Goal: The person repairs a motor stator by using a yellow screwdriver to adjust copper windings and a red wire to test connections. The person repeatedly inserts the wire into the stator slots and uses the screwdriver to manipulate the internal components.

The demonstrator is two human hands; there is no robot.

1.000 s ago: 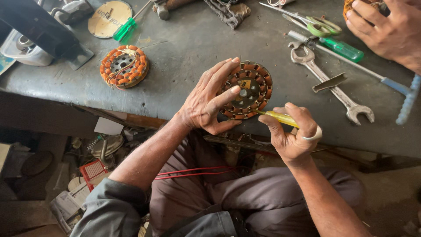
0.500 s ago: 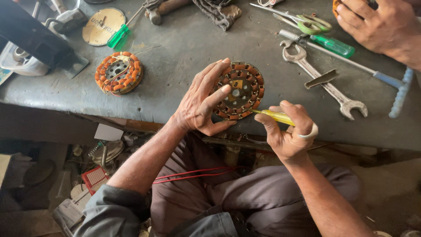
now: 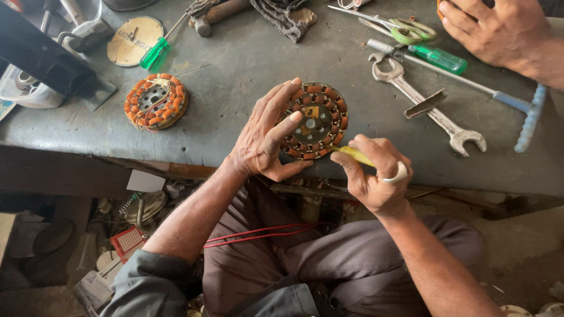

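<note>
Two bare forearms reach up from the lap to the near edge of the grey workbench (image 3: 235, 70); the left arm comes in from the lower left, sleeve pushed up past the elbow, wrist bent back; the left hand (image 3: 267, 138) is spread fairly wide, fingers splayed over the left side of the round wound stator (image 3: 317, 120), thumb hooked under its near rim, so the disc is steadied and tilted at the bench edge; the right arm rises from the lower right, wrist cocked inward; the right hand (image 3: 373, 173) is curled tight round a yellow-handled tool (image 3: 352, 154), whose tip meets the stator's lower right rim; a white ring sits on one finger. Beside them lie a second stator with orange windings (image 3: 155, 101), an open-ended spanner (image 3: 429, 108), a green-handled screwdriver (image 3: 437, 57); another person's hand (image 3: 499, 32) rests at the top right corner.
</note>
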